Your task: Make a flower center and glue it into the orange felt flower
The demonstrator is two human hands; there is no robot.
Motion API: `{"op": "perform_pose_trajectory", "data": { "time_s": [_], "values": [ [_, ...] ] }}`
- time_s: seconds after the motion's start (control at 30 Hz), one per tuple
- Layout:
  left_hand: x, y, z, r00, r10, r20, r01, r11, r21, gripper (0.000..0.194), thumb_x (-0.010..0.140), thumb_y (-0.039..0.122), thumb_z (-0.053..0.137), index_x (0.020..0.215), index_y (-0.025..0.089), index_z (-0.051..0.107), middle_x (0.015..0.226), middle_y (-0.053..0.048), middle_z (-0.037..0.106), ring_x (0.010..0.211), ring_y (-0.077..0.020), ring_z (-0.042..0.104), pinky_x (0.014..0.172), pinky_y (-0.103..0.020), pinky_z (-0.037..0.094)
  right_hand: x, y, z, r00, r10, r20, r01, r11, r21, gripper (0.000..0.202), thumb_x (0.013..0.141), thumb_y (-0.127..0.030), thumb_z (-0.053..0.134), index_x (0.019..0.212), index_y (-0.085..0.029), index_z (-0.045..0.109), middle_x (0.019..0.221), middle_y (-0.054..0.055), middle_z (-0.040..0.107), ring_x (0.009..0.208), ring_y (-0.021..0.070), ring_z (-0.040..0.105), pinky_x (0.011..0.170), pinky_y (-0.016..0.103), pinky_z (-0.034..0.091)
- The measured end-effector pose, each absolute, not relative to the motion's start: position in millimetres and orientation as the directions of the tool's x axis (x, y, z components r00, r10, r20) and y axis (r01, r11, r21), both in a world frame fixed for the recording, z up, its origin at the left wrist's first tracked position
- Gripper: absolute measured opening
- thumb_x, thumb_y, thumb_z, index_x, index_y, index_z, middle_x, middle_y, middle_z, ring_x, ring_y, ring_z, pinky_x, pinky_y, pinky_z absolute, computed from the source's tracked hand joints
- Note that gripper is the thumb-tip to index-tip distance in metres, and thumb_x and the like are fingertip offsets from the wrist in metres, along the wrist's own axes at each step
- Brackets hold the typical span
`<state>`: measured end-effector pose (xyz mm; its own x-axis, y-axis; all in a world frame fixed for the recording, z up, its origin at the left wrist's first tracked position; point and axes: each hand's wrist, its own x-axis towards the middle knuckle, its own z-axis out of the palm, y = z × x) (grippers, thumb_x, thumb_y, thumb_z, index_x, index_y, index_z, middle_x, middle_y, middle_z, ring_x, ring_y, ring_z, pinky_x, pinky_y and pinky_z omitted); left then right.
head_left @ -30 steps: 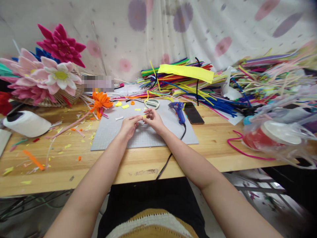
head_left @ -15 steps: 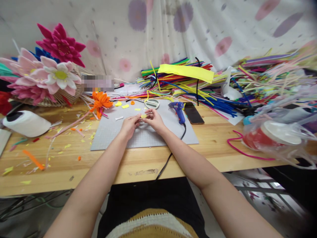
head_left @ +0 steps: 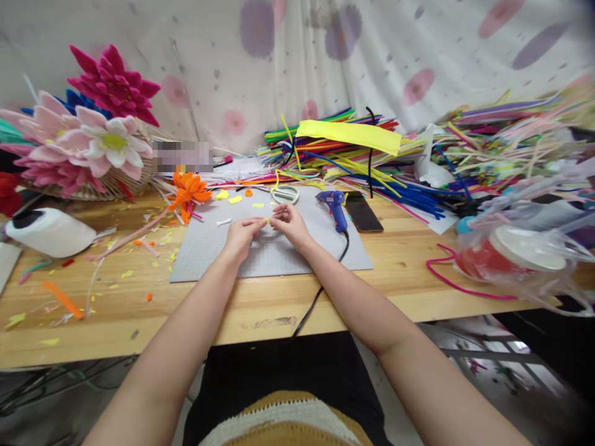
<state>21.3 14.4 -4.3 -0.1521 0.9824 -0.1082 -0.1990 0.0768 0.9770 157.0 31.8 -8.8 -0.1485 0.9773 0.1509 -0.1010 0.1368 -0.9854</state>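
Observation:
Over the grey mat (head_left: 279,263), my left hand (head_left: 242,236) and my right hand (head_left: 292,228) meet at the fingertips. Between them is a small yellow piece (head_left: 268,221), pinched from both sides and mostly covered by the fingers; it looks like paper or felt. Just beyond the hands lie scissors (head_left: 285,195) with pale handles. Loose yellow scraps (head_left: 235,199) and a small white piece (head_left: 224,222) rest on the mat to the left. A blue glue gun (head_left: 335,207) lies on the mat right of my hands.
Bundles of pipe cleaners (head_left: 334,145) line the back, with a yellow strip (head_left: 348,136) on top. A phone (head_left: 365,212) lies beside the glue gun. On the left are an orange flower (head_left: 189,193), a white thread cone (head_left: 51,232) and fuzzy flowers (head_left: 114,142). A plastic-wrapped red tub (head_left: 493,257) stands right.
The fingers have closed further over the yellow piece, so less of it shows. My left fingers now lie straighter along it. Both arms stay in nearly the same place.

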Motion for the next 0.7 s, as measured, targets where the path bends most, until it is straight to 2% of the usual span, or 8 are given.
{"op": "perform_pose_trajectory", "data": {
  "time_s": [0.13, 0.33, 0.7],
  "values": [
    [20.3, 15.0, -4.2, -0.156, 0.981, -0.118, -0.197, 0.086, 0.977, 0.024, 0.043, 0.030, 0.081, 0.058, 0.015, 0.071, 0.071, -0.007, 0.068, 0.060, -0.0109, 0.049, 0.056, -0.026, 0.031, 156.8, 32.3, -9.3, -0.145, 0.972, 0.187, -0.104, 0.173, -0.979, 0.033, 0.061, -0.032, 0.065, 0.084, -0.021, 0.044, 0.066, -0.007, 0.056, 0.059, 0.0083, 0.053, 0.061, 0.025, 0.042],
    [20.3, 16.0, -2.6, -0.103, 0.980, -0.172, -0.305, 0.134, 0.943, 0.021, 0.043, 0.023, 0.081, 0.058, 0.014, 0.070, 0.064, -0.005, 0.065, 0.058, -0.0095, 0.048, 0.057, -0.026, 0.032, 155.1, 31.5, -7.6, -0.134, 0.974, 0.180, -0.150, 0.160, -0.976, 0.036, 0.058, -0.033, 0.066, 0.084, -0.021, 0.043, 0.062, -0.007, 0.056, 0.055, 0.0079, 0.052, 0.060, 0.025, 0.041],
    [24.7, 10.9, 8.7, -0.024, 0.983, -0.184, -0.410, 0.159, 0.898, 0.020, 0.043, 0.015, 0.080, 0.052, 0.014, 0.063, 0.065, -0.003, 0.063, 0.069, -0.0124, 0.056, 0.075, -0.028, 0.042, 154.7, 27.7, -3.9, -0.198, 0.969, 0.148, -0.235, 0.100, -0.967, 0.042, 0.057, -0.035, 0.070, 0.086, -0.021, 0.043, 0.063, -0.007, 0.057, 0.058, 0.0083, 0.053, 0.062, 0.025, 0.044]
  ]
}}
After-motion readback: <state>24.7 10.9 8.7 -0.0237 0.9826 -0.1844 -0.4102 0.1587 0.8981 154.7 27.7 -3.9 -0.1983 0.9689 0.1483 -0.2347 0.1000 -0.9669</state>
